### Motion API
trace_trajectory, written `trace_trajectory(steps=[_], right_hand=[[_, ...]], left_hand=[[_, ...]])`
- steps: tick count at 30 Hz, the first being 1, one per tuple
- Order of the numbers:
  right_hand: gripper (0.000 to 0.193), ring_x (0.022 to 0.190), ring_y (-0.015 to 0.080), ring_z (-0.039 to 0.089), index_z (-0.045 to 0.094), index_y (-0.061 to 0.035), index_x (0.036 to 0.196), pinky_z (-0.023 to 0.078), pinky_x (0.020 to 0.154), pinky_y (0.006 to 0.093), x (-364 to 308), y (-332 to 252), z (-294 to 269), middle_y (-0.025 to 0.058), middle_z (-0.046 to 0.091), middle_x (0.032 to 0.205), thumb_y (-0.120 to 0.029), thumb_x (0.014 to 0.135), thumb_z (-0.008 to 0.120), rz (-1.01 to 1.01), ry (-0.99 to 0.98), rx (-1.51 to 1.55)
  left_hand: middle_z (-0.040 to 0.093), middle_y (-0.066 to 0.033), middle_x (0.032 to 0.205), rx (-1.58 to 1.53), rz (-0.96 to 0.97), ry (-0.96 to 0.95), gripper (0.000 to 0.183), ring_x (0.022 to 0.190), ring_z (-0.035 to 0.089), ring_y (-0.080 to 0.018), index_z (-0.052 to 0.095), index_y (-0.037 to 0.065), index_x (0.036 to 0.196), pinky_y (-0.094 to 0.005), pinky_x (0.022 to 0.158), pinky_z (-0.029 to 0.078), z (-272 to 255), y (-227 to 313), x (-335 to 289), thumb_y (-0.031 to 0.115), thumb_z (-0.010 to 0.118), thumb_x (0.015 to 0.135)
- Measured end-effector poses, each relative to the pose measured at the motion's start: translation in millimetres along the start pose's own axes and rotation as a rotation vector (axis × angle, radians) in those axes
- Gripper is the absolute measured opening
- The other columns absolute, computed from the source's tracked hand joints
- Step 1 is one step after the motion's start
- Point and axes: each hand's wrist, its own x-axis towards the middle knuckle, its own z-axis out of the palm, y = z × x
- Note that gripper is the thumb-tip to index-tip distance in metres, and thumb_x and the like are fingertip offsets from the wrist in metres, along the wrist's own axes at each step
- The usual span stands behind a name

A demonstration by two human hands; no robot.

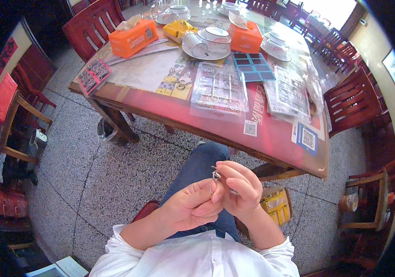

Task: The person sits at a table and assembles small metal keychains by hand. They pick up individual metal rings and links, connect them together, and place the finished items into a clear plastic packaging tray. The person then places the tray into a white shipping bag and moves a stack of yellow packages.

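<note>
Metal piece point(216, 176), below frame centre
Left hand point(193, 202) and right hand point(242, 188) pinch it in their grip, apart from the table point(271, 138) edge.

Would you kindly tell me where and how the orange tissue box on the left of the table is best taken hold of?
Probably best from above, gripping the orange tissue box across its long sides at mid-length: it lies longer than it is deep, and the tissue sticking up from its top looks too soft to lift by.

On the table point(137, 98), a plate point(218, 55) stands between two tissue boxes point(133, 40)
</note>
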Motion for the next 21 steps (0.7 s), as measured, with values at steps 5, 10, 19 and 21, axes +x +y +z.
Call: trace_trajectory(steps=[5, 10, 19, 21], right_hand=[[0.028, 0.087, 0.0315, 0.068, 0.056, -0.0012, 0.093, 0.056, 0.067, 0.0351, -6, 4, 2, 0.0156, 0.067, 0.094, 0.003, 0.069, 0.07, -0.021, -0.008, -0.021], [0.037, 0.083, 0.0297, 0.067, 0.053, -0.0017, 0.103, 0.056, 0.065, 0.0342, -7, 7, 3, 0.0141, 0.067, 0.092, 0.002, 0.07, 0.07, -0.037, -0.04, -0.013], [0.035, 0.078, 0.0282, 0.067, 0.054, -0.0024, 0.103, 0.055, 0.064, 0.0345, -2, -4, 1, 0.0135, 0.066, 0.087, 0.005, 0.071, 0.068, 0.157, -0.221, -0.098], [0.038, 0.078, 0.0284, 0.067, 0.052, -0.0024, 0.105, 0.055, 0.064, 0.0344, -9, -1, 3, 0.0135, 0.066, 0.089, 0.006, 0.072, 0.068, 0.195, -0.193, -0.049]], left_hand=[[0.042, 0.0047, 0.061, 0.25, 0.098, 0.17, 0.025, 0.049, 0.033, -0.0033, 0.054, 0.007, 0.092, -0.0189, 0.043, 0.025, 1, 0, 1, 0.03, 0.048, 0.099], [0.052, 0.0016, 0.061, 0.746, 0.138, 0.496, 0.024, 0.05, 0.041, -0.0035, 0.06, 0.004, 0.086, -0.0183, 0.043, 0.027, 6, 10, 1, 0.025, 0.055, 0.096], [0.061, 0.0004, 0.068, 1.209, 0.21, 0.696, 0.018, 0.061, 0.054, -0.0025, 0.066, 0.0, 0.087, -0.0198, 0.052, 0.04, 6, 19, -3, 0.018, 0.064, 0.09], [0.062, -0.0003, 0.068, 1.307, 0.257, 0.746, 0.017, 0.062, 0.055, -0.0028, 0.066, 0.0, 0.086, -0.0199, 0.053, 0.042, 6, 19, -3, 0.017, 0.068, 0.087]])
